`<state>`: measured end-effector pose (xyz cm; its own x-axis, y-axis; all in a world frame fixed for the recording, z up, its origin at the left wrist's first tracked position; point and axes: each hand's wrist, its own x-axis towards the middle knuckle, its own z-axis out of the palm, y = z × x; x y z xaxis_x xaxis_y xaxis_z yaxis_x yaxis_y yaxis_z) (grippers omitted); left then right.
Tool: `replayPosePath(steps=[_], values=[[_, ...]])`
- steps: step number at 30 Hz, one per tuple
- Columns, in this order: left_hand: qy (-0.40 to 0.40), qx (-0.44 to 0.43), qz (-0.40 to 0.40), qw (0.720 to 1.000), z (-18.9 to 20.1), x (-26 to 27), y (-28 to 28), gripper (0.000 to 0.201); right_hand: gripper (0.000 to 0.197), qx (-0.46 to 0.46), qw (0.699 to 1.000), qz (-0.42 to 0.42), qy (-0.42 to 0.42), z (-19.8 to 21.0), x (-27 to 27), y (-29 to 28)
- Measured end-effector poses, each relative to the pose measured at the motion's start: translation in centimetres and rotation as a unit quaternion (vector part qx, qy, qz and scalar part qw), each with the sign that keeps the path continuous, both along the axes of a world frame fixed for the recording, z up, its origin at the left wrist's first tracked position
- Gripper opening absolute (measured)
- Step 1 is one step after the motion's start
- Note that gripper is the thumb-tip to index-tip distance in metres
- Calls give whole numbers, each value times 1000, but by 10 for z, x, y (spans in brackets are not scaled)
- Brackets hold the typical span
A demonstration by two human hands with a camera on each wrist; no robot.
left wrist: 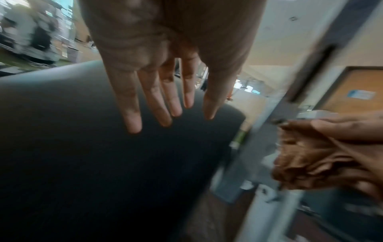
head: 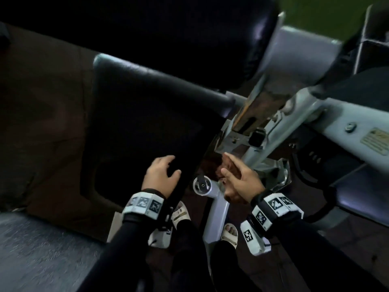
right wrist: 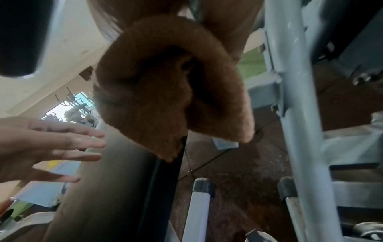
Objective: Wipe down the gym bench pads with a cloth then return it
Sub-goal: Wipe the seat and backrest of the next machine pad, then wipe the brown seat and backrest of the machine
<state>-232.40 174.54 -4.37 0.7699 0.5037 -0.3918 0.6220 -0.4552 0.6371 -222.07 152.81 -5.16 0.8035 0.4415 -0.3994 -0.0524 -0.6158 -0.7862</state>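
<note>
A black seat pad [head: 147, 127] fills the middle of the head view, with a black back pad [head: 189, 34] above it. My left hand [head: 163, 173] lies with straight spread fingers [left wrist: 163, 104] near the seat pad's [left wrist: 103, 155] near right corner; touching or just above, I cannot tell. My right hand [head: 240, 178] is off the pad's right edge, beside the frame, and grips a bunched brown cloth [head: 226, 165]. The cloth [right wrist: 165, 91] hangs from the palm in the right wrist view and shows crumpled [left wrist: 311, 157] in the left wrist view.
The grey machine frame [head: 315, 114] with its upright post and adjustment bracket [head: 248, 135] stands close right of my right hand. A white frame leg [head: 216, 211] runs under the seat between my sandalled feet [head: 230, 233]. Dark floor tiles [right wrist: 238, 172] lie below.
</note>
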Motion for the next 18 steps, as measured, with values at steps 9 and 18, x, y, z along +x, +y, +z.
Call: replayPosePath(steps=[9,18], values=[[29,-49,-136,989,82,2,-110,37,45,-12,999,46,-26,95,-23,-84],[12,-46,-145,988,163,-31,-165,36,38,13,995,57,-85,174,-51,-148]])
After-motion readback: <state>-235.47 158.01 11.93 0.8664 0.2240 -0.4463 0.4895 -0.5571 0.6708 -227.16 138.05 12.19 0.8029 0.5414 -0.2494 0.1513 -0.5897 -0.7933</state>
